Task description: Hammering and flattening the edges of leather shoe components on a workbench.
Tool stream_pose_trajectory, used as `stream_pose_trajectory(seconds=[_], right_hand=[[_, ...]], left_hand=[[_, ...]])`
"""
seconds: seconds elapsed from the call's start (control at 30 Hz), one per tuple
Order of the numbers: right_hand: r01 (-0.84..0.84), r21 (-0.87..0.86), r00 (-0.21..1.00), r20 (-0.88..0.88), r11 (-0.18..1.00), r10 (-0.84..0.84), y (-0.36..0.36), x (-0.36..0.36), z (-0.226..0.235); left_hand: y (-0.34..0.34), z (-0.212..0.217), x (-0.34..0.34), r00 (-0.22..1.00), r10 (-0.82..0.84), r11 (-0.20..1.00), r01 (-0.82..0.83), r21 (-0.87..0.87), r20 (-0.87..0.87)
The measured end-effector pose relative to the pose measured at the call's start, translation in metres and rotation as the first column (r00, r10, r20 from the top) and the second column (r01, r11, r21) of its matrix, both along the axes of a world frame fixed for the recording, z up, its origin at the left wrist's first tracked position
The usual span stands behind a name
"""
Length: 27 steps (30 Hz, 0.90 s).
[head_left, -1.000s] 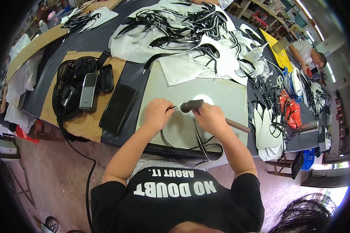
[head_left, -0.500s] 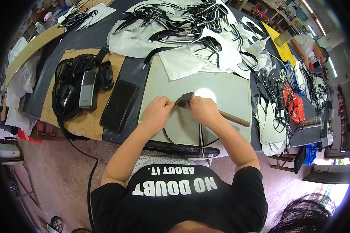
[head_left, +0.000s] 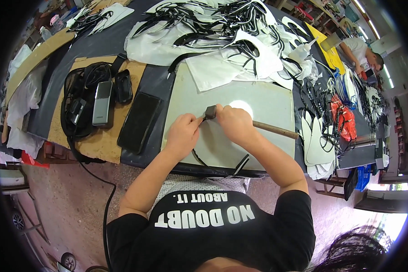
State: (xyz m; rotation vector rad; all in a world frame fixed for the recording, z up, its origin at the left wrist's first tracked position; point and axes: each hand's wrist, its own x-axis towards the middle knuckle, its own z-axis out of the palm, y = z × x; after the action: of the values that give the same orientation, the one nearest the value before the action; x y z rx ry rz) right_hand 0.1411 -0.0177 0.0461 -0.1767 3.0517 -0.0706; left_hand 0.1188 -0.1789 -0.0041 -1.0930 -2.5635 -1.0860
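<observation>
Right hand [head_left: 235, 125] gripped a wooden-handled hammer [head_left: 258, 125]; left hand [head_left: 182, 135] pinched a thin black strap [head_left: 213, 158] curving to the grey mat's [head_left: 267, 109] near edge.

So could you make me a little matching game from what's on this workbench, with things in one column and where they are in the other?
Things:
1. hammer
2. black phone
3. grey handset
4. yellow sheet

Places:
A. far right of the bench, near another person
B. on the brown board, among black cables
C. gripped near its head by the right hand
D. lying on the dark mat just left of the grey pad

Pairs: 1-C, 2-D, 3-B, 4-A
</observation>
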Motion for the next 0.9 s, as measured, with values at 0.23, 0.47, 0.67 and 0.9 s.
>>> stream_pose_trajectory(seconds=[0.23, 0.47, 0.67, 0.9], right_hand=[[-0.061, -0.074, 0.989, -0.136, 0.995, 0.051, 0.012, -0.007, 0.0], [-0.1, 0.047, 0.995, 0.035, 0.994, 0.098, 0.012, -0.01, 0.006], [-0.076, 0.012, 0.993, 0.092, 0.997, 0.074, 0.009, -0.007, -0.005], [-0.117, -0.069, 0.985, -0.132, 0.991, 0.108, 0.015, -0.011, -0.003]], left_hand=[[-0.003, -0.004, -0.005, 0.981, -0.081, 0.991, 0.062, -0.116, -0.174], [-0.003, -0.003, -0.002, 0.958, -0.113, 0.982, 0.067, -0.176, -0.265], [-0.006, -0.003, 0.003, 1.0, 0.006, 0.998, -0.005, 0.058, -0.005], [-0.007, -0.006, 0.006, 0.991, 0.027, 0.997, -0.035, -0.063, -0.131]])
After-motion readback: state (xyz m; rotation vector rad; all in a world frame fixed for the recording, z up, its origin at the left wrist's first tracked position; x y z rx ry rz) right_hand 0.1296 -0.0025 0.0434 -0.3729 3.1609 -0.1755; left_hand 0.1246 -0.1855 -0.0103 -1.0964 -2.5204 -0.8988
